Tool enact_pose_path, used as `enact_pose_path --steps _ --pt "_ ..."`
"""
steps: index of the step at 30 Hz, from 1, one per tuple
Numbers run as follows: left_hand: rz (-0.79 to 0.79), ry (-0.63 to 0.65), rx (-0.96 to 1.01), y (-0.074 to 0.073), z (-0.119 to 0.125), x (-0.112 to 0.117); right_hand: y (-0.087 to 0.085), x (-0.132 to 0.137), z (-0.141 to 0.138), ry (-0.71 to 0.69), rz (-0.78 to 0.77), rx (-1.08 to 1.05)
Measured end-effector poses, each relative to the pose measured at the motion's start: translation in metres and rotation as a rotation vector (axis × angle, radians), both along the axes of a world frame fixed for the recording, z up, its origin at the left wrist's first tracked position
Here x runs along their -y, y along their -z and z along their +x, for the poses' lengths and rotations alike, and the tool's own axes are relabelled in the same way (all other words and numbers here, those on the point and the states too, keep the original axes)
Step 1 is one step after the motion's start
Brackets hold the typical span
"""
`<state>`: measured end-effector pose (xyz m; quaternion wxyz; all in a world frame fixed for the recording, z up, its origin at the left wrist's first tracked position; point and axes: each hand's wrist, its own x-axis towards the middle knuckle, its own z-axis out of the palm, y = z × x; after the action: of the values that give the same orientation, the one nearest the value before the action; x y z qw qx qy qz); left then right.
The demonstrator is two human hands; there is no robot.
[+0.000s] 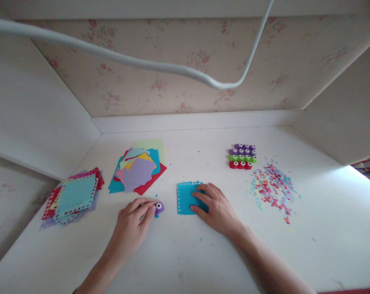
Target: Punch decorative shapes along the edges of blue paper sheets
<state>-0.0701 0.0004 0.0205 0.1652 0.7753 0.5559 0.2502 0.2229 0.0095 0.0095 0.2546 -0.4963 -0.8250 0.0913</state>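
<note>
A small purple craft punch (159, 208) with a star mark on its white button is pinched between the thumb and fingers of my left hand (135, 218), just above or on the table. To its right lies a blue paper square (186, 200) with holes punched along its left and top edges. My right hand (215, 208) rests on the right part of that square, fingers spread, covering its right edge. Small blue cut-outs sit by the square's top edge and near the punch.
Uncut coloured paper (138, 173) is piled at the back left. Hole-edged sheets (76, 194) are stacked at far left. Several purple, green and red punches (243, 157) stand in rows at the back right, beside a heap of paper confetti (273, 185). A white cable (135, 61) hangs across above.
</note>
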Motion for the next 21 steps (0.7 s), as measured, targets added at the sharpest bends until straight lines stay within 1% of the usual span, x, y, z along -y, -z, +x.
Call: enact_pose_path --steps 3,6,9,11,13,15,17,19,21 --pt "0.134 -0.03 -0.067 0.011 -0.007 0.012 0.0 0.0 0.0 -0.003 0.004 -0.003" --pt "0.193 -0.036 -0.098 0.015 -0.003 0.015 0.0 0.0 0.0 -0.003 0.004 -0.012" --pt "0.208 -0.027 -0.07 0.013 0.006 0.013 -0.001 0.0 0.0 0.003 0.002 -0.04" --pt "0.215 -0.02 -0.037 0.011 0.01 0.012 -0.002 0.002 -0.001 0.024 0.022 -0.101" --pt "0.224 -0.008 0.001 0.008 0.014 0.014 -0.004 0.007 -0.003 0.051 0.05 -0.176" --pt "0.223 0.017 0.038 0.006 0.017 0.017 -0.01 0.017 -0.007 0.053 0.036 -0.239" --pt "0.204 0.076 0.066 0.003 0.022 0.021 -0.019 0.03 -0.014 0.006 -0.046 -0.28" --pt "0.183 0.155 0.077 -0.001 0.029 0.026 -0.029 0.044 -0.022 -0.082 -0.14 -0.32" --pt "0.179 0.225 0.075 -0.005 0.036 0.029 -0.038 0.054 -0.029 -0.174 -0.189 -0.35"
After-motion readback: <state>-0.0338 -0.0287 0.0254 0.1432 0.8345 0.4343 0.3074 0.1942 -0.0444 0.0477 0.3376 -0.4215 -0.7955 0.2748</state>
